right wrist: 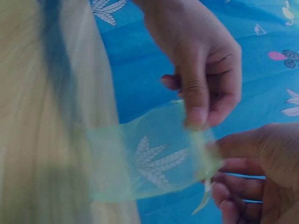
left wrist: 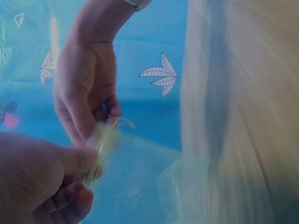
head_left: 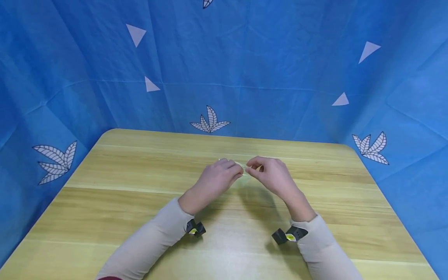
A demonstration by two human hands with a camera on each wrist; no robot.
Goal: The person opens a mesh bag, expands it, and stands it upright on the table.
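Note:
A see-through pale yellow-green organza drawstring bag point(right wrist: 154, 161) hangs between the two hands, its gathered top edge uppermost. My left hand point(head_left: 217, 175) pinches one side of that top edge between thumb and fingers. On the opposite side, my right hand point(head_left: 274, 175) pinches the edge close to the cord. A short cord end point(left wrist: 127, 122) sticks out by the right fingers in the left wrist view. The bag is so sheer that the leaf print behind shows through it in the right wrist view. In the head view the hands nearly meet and the bag is barely visible.
Both hands are above a light wood-grain table point(head_left: 140, 163). A blue curtain point(head_left: 273, 70) with white leaf and triangle prints surrounds its back and sides. Small black cameras point(head_left: 280, 236) are strapped over the sleeves at both wrists.

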